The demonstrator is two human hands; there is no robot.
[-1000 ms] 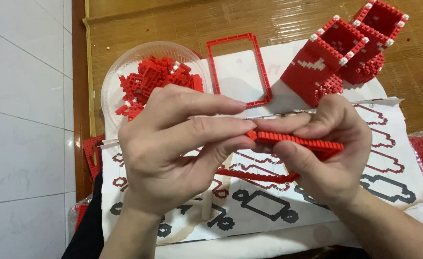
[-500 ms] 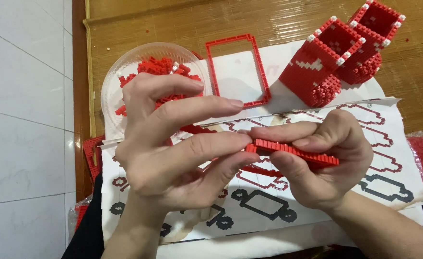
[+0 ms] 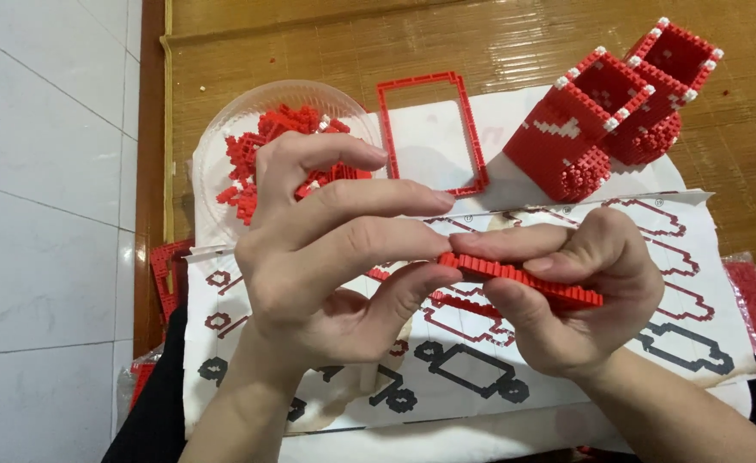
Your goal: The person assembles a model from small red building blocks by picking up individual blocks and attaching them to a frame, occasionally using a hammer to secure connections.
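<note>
Head view, left to right: the clear dish of loose red bricks is left alone while the red brick strip, raised slightly since a second ago, is pinched by the left hand and gripped by the right hand above the instruction sheet, so pressing seems underway.

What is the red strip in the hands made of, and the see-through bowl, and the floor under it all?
Red strip: likely hard plastic, made of tiny studded bricks, slightly glossy. Both hands, left and right, pinch it. Bowl: probably thin clear plastic, since the red bricks show through its wall. Floor: looks like a woven bamboo or reed mat, tan with fine parallel lines and a sheen.
</note>
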